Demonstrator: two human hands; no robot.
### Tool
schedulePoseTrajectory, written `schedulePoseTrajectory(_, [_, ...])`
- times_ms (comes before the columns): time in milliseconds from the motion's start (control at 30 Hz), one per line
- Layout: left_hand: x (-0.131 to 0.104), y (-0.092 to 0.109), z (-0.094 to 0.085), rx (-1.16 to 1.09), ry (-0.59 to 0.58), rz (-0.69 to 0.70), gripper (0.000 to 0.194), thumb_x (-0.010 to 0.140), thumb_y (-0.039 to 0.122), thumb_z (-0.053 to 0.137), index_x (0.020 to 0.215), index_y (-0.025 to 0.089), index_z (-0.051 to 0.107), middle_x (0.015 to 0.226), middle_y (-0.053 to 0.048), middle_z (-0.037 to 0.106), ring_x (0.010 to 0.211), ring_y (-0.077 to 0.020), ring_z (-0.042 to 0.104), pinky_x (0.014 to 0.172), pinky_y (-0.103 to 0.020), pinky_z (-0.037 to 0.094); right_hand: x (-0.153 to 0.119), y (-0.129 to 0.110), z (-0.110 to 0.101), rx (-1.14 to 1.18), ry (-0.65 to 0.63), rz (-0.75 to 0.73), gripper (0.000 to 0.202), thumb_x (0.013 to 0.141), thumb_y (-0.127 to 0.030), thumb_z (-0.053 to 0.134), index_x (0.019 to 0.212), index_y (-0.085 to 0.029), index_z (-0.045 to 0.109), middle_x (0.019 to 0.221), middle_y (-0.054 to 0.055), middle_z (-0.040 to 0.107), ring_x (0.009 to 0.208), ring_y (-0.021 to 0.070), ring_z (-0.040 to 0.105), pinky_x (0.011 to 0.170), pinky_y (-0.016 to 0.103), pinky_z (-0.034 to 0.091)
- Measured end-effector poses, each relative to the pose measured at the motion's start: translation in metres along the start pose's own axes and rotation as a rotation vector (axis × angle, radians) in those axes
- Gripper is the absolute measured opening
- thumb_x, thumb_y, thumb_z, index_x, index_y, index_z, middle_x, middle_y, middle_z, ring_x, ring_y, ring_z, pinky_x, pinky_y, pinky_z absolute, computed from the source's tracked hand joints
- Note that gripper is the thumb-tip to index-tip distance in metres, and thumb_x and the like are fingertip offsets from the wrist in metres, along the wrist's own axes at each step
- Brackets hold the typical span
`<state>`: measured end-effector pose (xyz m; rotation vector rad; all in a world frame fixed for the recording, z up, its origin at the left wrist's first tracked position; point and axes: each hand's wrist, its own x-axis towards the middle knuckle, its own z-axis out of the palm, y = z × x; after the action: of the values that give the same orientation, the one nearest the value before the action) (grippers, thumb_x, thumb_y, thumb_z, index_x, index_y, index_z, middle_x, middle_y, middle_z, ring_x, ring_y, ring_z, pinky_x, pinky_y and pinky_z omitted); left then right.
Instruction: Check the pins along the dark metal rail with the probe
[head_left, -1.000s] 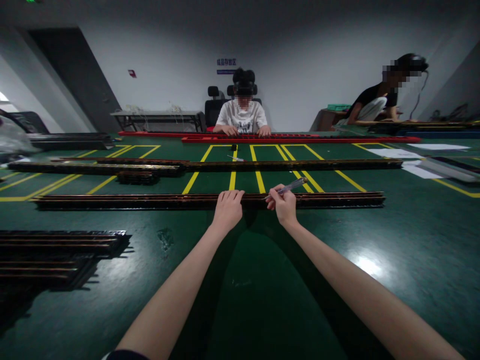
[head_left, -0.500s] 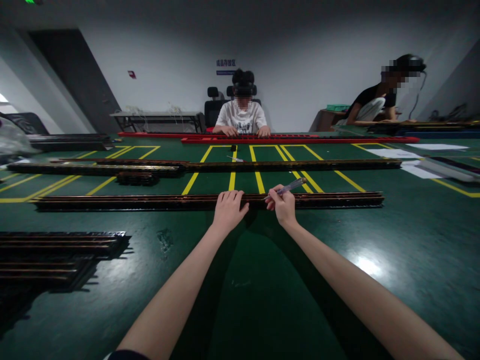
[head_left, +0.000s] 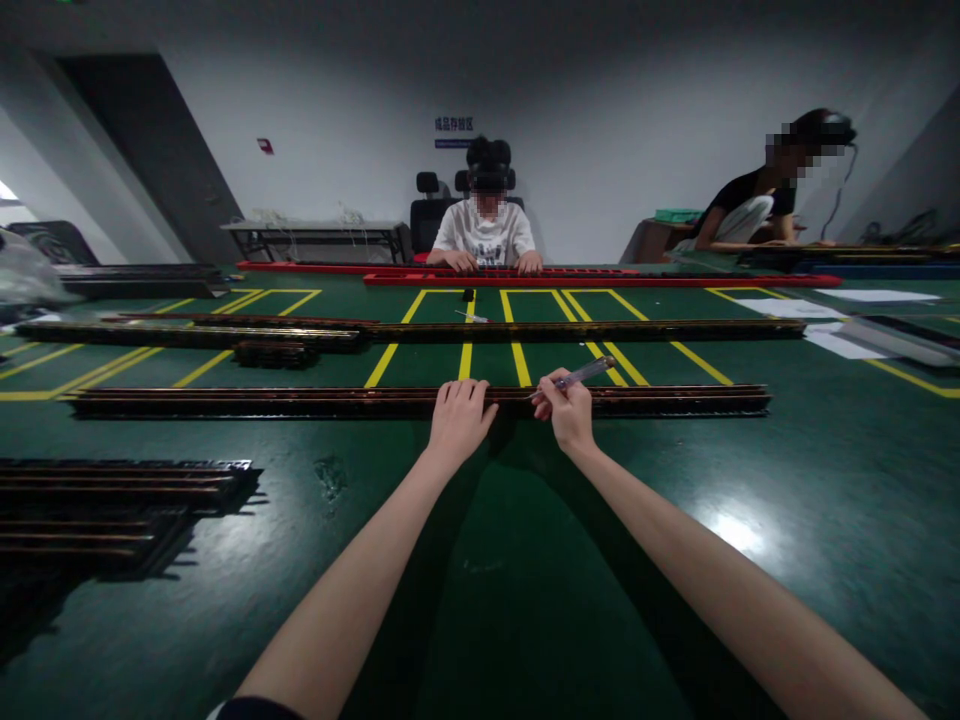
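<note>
A long dark bar with copper-coloured strips (head_left: pixel 262 402) lies crosswise on the green table in front of me. My left hand (head_left: pixel 461 415) rests on the bar near its middle, fingers over the top and thumb toward the right. Just right of it, my right hand (head_left: pixel 566 408) is closed around a screwdriver with a clear handle (head_left: pixel 587 373). The screwdriver's handle slants up to the right, and its thin tip points down-left at the bar's strips. Whether the tip touches them is too small to tell.
Another long bar (head_left: pixel 585 331) and a short dark piece (head_left: pixel 274 353) lie beyond. More dark bars (head_left: pixel 112 485) are stacked at the near left. A person (head_left: pixel 484 225) sits opposite at red rails (head_left: pixel 600 281); another person (head_left: pixel 750 205) leans at the right. White papers (head_left: pixel 844 338) lie right.
</note>
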<state>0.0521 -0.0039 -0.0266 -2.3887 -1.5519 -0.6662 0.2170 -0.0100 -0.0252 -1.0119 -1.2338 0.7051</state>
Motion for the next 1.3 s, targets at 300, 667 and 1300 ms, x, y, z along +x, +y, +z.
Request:
schedulePoseTrajectory(300, [-0.0001, 0.0027, -0.0008, 0.027, 0.020, 0.001, 0.035, 0.090, 0.031, 0.040, 0.115, 0.013, 0.056, 0.113, -0.012, 0.062, 0.107, -0.0241, 0.054, 0.099, -0.042, 0.036, -0.0014, -0.0047, 0.0003, -0.013, -0.007, -0.013, 0.028, 0.079, -0.043, 0.058, 0.068, -0.018, 0.052, 0.055, -0.002, 0.056, 0.041, 0.0095, 0.052, 0.037, 0.020, 0.041])
schedulePoseTrajectory(667, [-0.0021, 0.0026, 0.0027, 0.078, 0.076, -0.035, 0.035, 0.088, 0.023, 0.037, 0.116, 0.014, 0.057, 0.115, -0.011, 0.062, 0.109, -0.0252, 0.052, 0.102, -0.045, 0.033, -0.0018, -0.0054, 0.0029, -0.061, -0.063, 0.002, 0.034, 0.078, -0.050, 0.058, 0.068, -0.018, 0.051, 0.058, 0.001, 0.059, 0.041, 0.0097, 0.054, 0.037, 0.021, 0.041])
schedulePoseTrajectory(1300, [-0.0027, 0.0017, 0.0002, 0.077, 0.063, -0.037, 0.043, 0.080, 0.003, 0.038, 0.118, 0.013, 0.057, 0.118, -0.010, 0.062, 0.113, -0.0239, 0.052, 0.105, -0.046, 0.032, -0.0028, -0.0064, 0.0017, -0.090, -0.079, -0.034, 0.034, 0.080, -0.050, 0.055, 0.072, -0.017, 0.053, 0.063, 0.002, 0.060, 0.045, 0.0100, 0.055, 0.040, 0.022, 0.045])
